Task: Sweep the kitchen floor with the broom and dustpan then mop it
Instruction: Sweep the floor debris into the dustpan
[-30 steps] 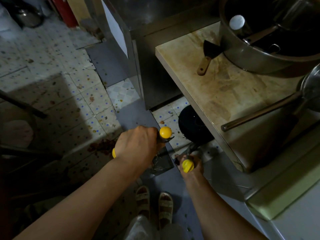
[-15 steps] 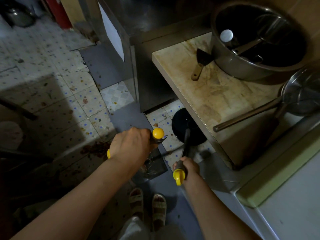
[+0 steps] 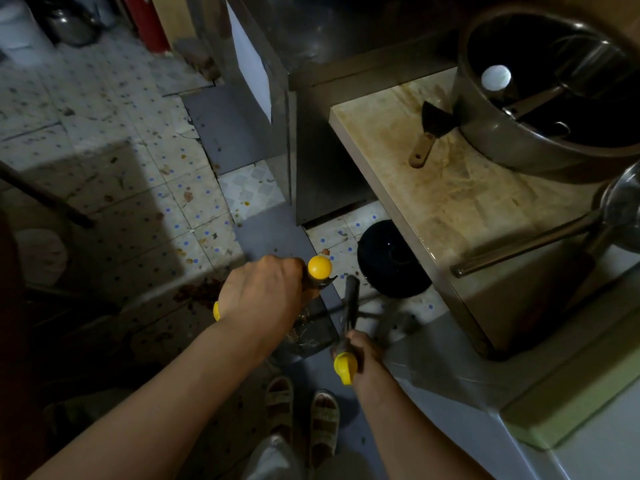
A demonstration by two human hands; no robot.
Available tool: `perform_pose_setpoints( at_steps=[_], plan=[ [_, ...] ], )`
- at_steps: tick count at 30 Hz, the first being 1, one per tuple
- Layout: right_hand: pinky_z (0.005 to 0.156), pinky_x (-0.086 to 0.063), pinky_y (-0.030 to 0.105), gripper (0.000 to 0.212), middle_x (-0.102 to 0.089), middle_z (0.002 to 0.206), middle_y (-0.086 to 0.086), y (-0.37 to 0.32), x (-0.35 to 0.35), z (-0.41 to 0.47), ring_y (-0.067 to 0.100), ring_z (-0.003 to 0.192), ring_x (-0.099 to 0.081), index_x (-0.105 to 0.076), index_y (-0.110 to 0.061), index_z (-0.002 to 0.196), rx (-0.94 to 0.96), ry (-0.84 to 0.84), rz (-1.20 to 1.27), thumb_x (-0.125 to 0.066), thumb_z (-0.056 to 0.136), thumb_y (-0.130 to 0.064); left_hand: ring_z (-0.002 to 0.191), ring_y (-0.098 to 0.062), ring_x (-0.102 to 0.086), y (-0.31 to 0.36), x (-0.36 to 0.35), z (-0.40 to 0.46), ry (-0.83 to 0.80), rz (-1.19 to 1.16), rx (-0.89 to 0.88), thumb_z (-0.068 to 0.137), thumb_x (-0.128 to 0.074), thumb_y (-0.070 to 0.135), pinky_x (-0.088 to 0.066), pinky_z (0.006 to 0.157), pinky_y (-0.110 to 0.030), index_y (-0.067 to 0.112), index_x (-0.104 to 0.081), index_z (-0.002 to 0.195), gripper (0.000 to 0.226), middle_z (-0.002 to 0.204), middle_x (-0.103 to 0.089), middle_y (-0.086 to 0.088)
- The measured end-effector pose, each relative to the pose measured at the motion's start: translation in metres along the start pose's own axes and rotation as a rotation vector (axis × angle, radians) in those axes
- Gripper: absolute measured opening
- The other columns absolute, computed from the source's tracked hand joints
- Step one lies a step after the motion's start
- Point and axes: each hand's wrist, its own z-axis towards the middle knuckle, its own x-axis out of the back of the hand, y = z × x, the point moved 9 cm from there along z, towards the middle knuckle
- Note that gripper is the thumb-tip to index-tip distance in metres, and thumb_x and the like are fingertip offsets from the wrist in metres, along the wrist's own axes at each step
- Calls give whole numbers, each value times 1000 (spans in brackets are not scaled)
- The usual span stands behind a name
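floor (image 3: 114,188): tiled, debris pile (image 3: 197,292) | counter (image 3: 460,202): big pot (image 3: 512,140), scraper (image 3: 429,133)

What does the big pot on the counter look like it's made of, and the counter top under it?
The big pot looks like stainless steel: silvery grey wall with a dull brushed sheen and soft reflections. The counter top looks like pale stone or laminate, cream, matt and brown-stained; the dim picture cannot settle which.

a dark handle capped by a round yellow knob (image 3: 319,267) is seen at the centre of the frame, and below it the dustpan (image 3: 311,332), dark and holding bits of debris, is set low over the grey floor strip. just right of it, the broom handle (image 3: 349,308), dark with a yellow end cap, is tilted from lower centre up towards the black round object on the tiles; its head is blurred.
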Motion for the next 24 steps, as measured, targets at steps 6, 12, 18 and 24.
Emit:
perform_pose_setpoints(
  at_steps=[6, 12, 18, 24],
  plan=[
    [41, -47, 15, 18, -54, 85, 1, -32, -13, 21, 13, 68, -55, -47, -9, 109, 43, -18, -112, -51, 92, -12, 95, -26, -62, -9, -2, 11, 1, -16, 34, 93, -45, 52, -43, 71, -31, 24, -54, 107, 33, 102, -63, -4],
    [57, -49, 26, 14, -54, 83, 3, -56, -8, 36, 15, 68, -56, -49, -7, 104, 34, 0, -85, -51, 90, -8, 90, -25, -63, -8, -5, 23, 1, -44, 49, 93, -46, 54, -46, 70, -31, 26, -56, 106, 33, 98, -64, -3],
    [37, -41, 18, 10, -51, 64, 12, -64, 9, 26, 18, 36, -50, -55, 3, 91, -31, 77, -53, -52, 88, -5, 90, -24, -64, -1, -1, 37, 20, -45, 34, 92, -47, 54, -47, 70, -31, 26, -56, 109, 33, 100, -65, -2],
    [53, -48, 32, 11, -58, 56, 15, -93, 33, 12, 24, 51, -54, -52, 3, 74, 70, 235, -217, -59, 83, 0, 90, -24, -63, 2, 2, 52, 26, -37, 42, 94, -45, 53, -41, 64, -29, 26, -55, 110, 33, 99, -63, -2]
  ],
)
